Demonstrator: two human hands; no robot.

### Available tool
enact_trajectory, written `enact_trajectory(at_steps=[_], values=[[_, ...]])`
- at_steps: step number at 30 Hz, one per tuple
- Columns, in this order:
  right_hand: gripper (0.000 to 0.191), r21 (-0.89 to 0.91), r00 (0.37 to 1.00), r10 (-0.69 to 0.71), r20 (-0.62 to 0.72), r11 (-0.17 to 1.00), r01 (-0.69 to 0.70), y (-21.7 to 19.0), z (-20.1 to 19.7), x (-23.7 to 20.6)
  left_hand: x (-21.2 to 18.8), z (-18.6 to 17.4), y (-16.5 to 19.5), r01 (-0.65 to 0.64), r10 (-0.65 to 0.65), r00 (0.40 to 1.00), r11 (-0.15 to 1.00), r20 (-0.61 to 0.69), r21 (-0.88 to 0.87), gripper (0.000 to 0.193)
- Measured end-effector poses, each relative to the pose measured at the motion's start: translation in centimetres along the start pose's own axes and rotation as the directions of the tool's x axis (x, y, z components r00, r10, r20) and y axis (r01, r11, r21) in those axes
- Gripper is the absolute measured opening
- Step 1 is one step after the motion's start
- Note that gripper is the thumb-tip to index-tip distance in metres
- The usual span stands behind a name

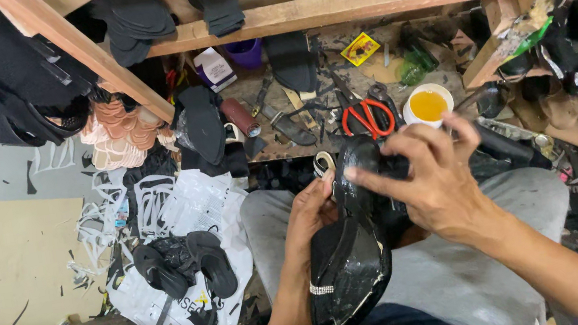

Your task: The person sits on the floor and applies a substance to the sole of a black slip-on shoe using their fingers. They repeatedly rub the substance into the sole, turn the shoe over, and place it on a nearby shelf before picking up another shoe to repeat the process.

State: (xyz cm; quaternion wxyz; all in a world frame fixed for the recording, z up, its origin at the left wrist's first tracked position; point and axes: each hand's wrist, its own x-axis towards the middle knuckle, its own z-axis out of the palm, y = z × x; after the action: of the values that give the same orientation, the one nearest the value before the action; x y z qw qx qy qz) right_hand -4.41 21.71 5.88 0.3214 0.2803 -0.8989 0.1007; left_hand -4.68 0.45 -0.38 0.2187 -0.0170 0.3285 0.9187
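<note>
While you sit with grey-trousered knees apart, one glossy black shoe sole (350, 253) lies lengthwise on your lap, heel end toward you at 6 o'clock, toe end reaching to 12 o'clock.

Hands, two:
- Your left hand (310, 213) cups the sole from its 9 o'clock side, fingers curled round the edge and the thumb pressed near the upper end.
- Your right hand (435, 182) comes in from 4 o'clock; its fingers are bent over the toe end, index finger stretched flat across the sole, the other fingertips gripping the far edge.

Fittings on the sole: one small strip of clear stones at its 8 o'clock edge.

Bench items, at 12 o'clock from the hands:
- One pair of red-handled scissors (368, 117), just beyond the toe end.
- One white cup of yellow liquid (427, 105), just beside the scissors at their 3 o'clock.
- One yellow packet (360, 48), farther back.
- One purple cup (245, 53), at 11 o'clock.
- One dark red roll (240, 117), near a stack of black insoles (201, 126).

Floor items, at 9 o'clock:
- One white plastic bag (183, 226) spread flat, bearing two black sandals (185, 264) lying side by side and touching.
- One sheet of tan board (3, 262), well apart at 9 o'clock.
- One stack of peach-coloured soles (120, 127) at 10 o'clock; the count within it cannot be told.

Rack, overhead: wooden rails (327, 9) hung with black sandal parts, too crowded to count.
</note>
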Motion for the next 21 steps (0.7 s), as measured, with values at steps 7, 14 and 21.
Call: enact_trajectory(at_steps=[7, 14, 21], values=[[0.057, 0.210, 0.995, 0.096, 0.037, 0.973, -0.101, 0.3, 2.1, -0.7, 5.2, -6.5, -3.5, 0.079, -0.077, 0.990, 0.997, -0.115, 0.014, 0.043], [0.050, 0.190, 0.812, 0.557, 0.173, 0.790, -0.582, 12.0, 8.9, -2.6, 6.9, -11.0, -4.5, 0.087, -0.087, 0.996, 0.973, 0.010, -0.212, 0.058], [0.055, -0.195, 0.781, 0.493, 0.384, 0.870, -0.453, 13.9, 11.7, -4.1, 6.2, -9.7, -3.4, 0.022, -0.033, 0.992, 0.996, -0.119, -0.090, 0.056]])
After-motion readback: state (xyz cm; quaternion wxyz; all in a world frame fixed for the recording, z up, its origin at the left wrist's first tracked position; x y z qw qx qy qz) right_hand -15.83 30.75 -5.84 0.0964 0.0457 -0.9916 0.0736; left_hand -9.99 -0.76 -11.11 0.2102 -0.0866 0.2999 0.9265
